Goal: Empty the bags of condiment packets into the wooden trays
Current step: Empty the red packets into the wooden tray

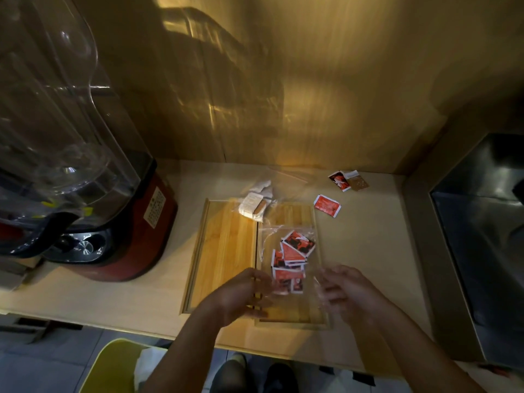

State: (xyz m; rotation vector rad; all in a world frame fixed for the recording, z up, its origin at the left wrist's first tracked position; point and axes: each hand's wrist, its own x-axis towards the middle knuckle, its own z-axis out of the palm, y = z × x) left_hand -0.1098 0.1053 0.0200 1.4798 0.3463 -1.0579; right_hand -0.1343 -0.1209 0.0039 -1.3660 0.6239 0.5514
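Observation:
Two wooden trays lie side by side on the counter: a left tray (224, 251) and a right tray (295, 314). Over the right tray a clear plastic bag (286, 231) holds several red condiment packets (293, 252). My left hand (243, 293) grips the bag's near left edge and my right hand (344, 290) grips its near right edge. A second clear bag (283, 180) with white and brown packets (255, 202) lies across the far ends of the trays.
A red blender (113, 222) with a clear jar stands at the left. Loose packets lie at the back right: a red one (327, 205) and a red and brown pair (348, 180). A steel sink (482, 222) is at the right; a yellow chair (113, 364) sits below.

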